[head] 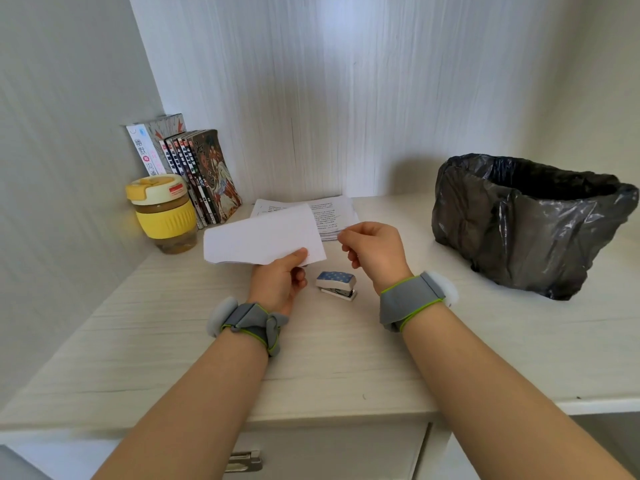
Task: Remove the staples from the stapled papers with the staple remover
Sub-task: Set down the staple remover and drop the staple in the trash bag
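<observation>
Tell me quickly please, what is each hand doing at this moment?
Left hand: pinches the folded paper, lifted off the desk.
Right hand: fingers curled, thumb and forefinger pinched; whether something tiny sits between them cannot be told.

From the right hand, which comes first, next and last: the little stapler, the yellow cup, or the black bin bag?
From the right hand:
1. Stapler, just below-left on the desk.
2. Black bin bag, off to the right.
3. Yellow cup, far left by the books.
</observation>
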A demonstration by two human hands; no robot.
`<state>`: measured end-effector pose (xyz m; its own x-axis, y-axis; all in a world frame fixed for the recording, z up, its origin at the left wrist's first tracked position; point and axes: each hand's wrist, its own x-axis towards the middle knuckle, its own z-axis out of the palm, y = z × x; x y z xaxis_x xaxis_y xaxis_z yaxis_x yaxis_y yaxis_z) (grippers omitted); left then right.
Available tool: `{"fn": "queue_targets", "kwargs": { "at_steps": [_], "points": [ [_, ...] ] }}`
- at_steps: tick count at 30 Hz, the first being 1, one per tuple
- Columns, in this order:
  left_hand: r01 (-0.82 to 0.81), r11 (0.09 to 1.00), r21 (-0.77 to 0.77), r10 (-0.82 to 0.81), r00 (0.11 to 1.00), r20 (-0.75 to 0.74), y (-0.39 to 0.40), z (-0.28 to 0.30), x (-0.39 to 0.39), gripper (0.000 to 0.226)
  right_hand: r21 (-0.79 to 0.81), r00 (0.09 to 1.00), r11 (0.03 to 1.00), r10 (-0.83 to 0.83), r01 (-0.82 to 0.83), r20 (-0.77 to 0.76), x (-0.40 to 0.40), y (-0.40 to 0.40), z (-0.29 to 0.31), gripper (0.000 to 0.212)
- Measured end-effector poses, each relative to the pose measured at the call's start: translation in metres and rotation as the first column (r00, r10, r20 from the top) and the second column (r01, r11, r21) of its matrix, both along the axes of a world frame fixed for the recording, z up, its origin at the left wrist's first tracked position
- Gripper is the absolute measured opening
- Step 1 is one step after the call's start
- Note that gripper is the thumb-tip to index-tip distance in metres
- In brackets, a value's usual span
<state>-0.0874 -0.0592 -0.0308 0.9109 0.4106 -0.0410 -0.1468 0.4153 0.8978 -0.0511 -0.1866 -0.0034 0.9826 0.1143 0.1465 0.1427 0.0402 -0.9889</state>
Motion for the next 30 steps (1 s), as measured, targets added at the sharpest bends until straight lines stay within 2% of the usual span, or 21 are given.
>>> {"fn": "queue_targets", "kwargs": {
  "at_steps": [8,11,17,22,27,30],
  "points": [
    [-0.003,1.000,0.005,0.003,1.000,-0.014,0.000,-0.002,0.002,0.017,-0.147,0.985,0.983,-0.088,0.110,0.150,0.006,-0.008,0.022,0.026],
    [-0.019,1.000,0.006,0.019,1.000,-0.016,0.001,-0.003,0.003,0.017,-0.240,0.963,0.952,-0.133,0.190,0.235,0.007,-0.014,0.036,0.017],
    [-0.018,1.000,0.021,0.018,1.000,-0.004,0.003,-0.005,0.006,0.018,-0.408,0.885,0.813,-0.256,0.415,0.390,0.017,-0.036,0.069,0.014],
    [-0.024,0.999,0.024,0.025,1.000,-0.011,0.005,-0.007,0.006,0.018,-0.444,0.785,0.671,-0.365,0.594,0.500,0.038,-0.059,0.093,0.019],
    [-0.016,0.999,0.037,0.017,1.000,-0.020,0.006,-0.008,0.008,0.017,-0.517,0.745,0.537,-0.474,0.667,0.469,0.063,-0.087,0.106,0.019],
    [-0.020,1.000,0.022,0.020,1.000,-0.020,0.007,-0.010,0.009,0.017,-0.592,0.795,0.542,-0.500,0.597,0.344,0.067,-0.103,0.114,0.016]
  ]
}}
